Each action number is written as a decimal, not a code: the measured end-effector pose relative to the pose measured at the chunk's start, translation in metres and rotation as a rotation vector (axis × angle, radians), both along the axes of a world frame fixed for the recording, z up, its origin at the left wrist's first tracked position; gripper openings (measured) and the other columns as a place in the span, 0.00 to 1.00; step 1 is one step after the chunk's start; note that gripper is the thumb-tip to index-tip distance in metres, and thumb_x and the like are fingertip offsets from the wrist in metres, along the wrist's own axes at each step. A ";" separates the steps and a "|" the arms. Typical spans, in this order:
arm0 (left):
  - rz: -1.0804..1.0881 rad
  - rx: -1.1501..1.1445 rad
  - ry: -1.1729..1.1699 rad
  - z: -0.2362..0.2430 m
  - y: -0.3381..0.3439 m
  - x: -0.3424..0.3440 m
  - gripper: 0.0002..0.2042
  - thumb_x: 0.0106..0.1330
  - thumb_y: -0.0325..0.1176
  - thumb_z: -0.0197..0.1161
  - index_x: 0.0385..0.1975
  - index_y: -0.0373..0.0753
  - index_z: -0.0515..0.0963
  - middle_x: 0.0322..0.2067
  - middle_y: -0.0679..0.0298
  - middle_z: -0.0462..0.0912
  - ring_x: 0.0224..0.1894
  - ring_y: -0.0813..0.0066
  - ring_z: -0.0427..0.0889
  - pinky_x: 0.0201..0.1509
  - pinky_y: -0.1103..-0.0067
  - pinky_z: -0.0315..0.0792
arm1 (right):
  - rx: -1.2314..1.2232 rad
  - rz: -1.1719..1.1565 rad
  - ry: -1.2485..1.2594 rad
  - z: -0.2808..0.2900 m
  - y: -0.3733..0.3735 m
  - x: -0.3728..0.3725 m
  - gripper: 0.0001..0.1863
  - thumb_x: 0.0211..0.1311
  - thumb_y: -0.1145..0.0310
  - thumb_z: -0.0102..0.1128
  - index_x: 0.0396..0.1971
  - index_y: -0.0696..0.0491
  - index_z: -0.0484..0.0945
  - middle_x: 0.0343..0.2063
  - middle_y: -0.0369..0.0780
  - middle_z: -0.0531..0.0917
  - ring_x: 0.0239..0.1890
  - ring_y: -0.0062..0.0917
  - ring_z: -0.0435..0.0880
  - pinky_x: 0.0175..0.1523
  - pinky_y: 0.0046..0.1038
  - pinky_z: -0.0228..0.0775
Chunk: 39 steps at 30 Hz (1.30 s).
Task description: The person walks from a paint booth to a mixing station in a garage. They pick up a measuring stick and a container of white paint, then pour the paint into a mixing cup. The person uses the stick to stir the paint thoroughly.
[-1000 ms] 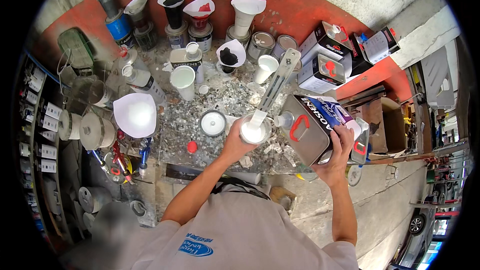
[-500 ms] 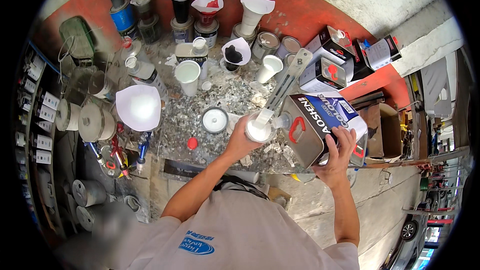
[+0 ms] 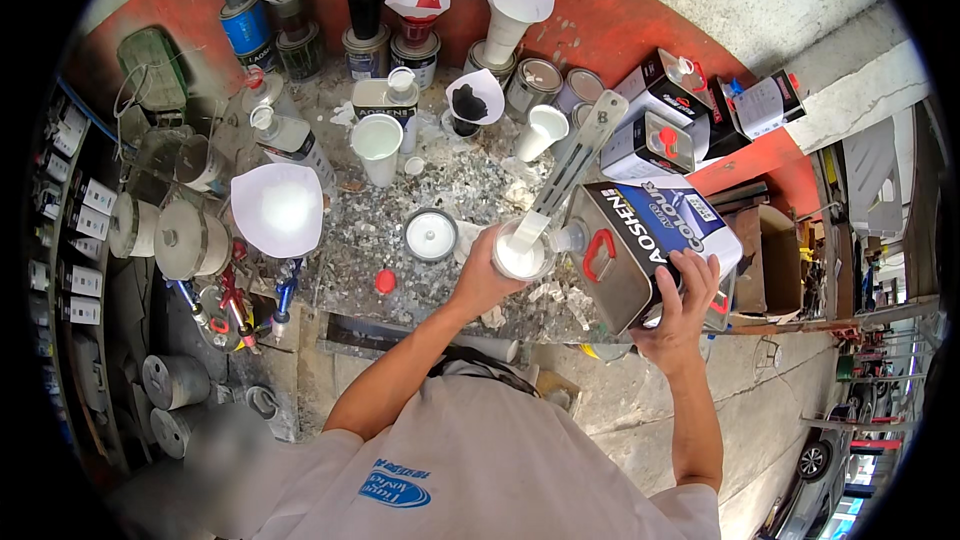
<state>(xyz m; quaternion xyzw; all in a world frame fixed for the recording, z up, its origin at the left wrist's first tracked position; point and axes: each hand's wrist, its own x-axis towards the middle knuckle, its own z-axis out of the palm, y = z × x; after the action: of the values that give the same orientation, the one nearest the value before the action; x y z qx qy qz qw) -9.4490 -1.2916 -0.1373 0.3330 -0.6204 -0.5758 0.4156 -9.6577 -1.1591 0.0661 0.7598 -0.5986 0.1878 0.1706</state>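
metal can (image 3: 655, 245) tipped further since earlier frame, labelled face showing more. can above surface (image 3: 365, 240), long axis roughly left-right, spout (image 3: 573, 236) pointing left at cup (image 3: 522, 260). right hand (image 3: 680, 305): grip wide, fingers spread on can. left hand (image 3: 487, 275): grip curled round cup. flat stick (image 3: 572, 170) in cup, leaning away rightward. red cap (image 3: 386, 282) left of cup.

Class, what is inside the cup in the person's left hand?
Inside the cup, held in the left hand, are white contents and the lower end of a slotted stick. The white hides the cup's bottom; where the stick ends cannot be told.
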 end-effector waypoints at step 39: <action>-0.023 0.079 0.095 0.008 0.003 -0.005 0.40 0.42 0.25 0.79 0.60 0.37 0.68 0.55 0.57 0.73 0.59 0.63 0.73 0.64 0.70 0.66 | 0.019 -0.026 0.011 0.002 0.007 -0.001 0.57 0.18 0.77 0.74 0.63 0.40 0.64 0.61 0.43 0.66 0.65 0.45 0.65 0.70 0.61 0.45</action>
<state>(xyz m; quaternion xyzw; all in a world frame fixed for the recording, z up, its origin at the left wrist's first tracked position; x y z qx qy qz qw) -9.4539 -1.2889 -0.1291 0.3143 -0.5803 -0.6199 0.4245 -9.6590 -1.1518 0.0683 0.7548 -0.6091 0.1755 0.1690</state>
